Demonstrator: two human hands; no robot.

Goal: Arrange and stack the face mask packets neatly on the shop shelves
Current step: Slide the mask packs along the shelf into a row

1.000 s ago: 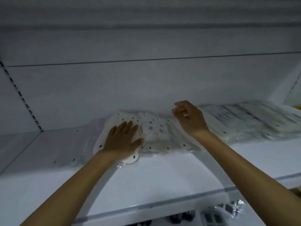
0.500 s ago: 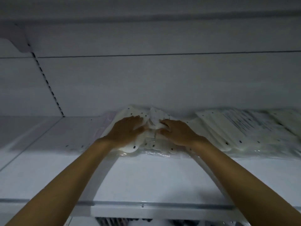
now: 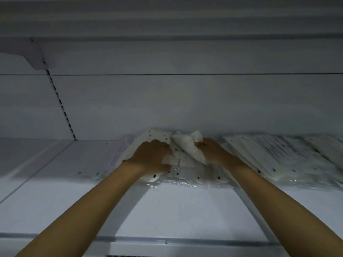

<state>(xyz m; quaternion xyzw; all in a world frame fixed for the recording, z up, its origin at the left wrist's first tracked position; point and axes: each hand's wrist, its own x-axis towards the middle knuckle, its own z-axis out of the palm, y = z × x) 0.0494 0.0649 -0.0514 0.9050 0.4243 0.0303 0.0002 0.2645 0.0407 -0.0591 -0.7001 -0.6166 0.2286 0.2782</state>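
Both hands on crumpled mask packets at back of white shelf.

Left hand (image 3: 151,156) palm down, fingers curled over the near-left edge of the dotted packet pile (image 3: 187,173), thumb side pressed against a crumpled white packet (image 3: 187,147). Right hand (image 3: 215,152) knuckles up, fingers bent and pinching that same crumpled white packet from its right side, lifting it slightly off the pile. Both forearms bare, reaching up and forward, converging toward the middle. Pile lying flat on the shelf (image 3: 167,210), hard against the back panel (image 3: 185,101). Just right of it, touching, a second row of flat packets (image 3: 274,156) with dark print, overlapping. Slotted upright strip (image 3: 61,104) running down the back panel at left. Picture dim, somewhat blurred; fingertip detail hard to make out.
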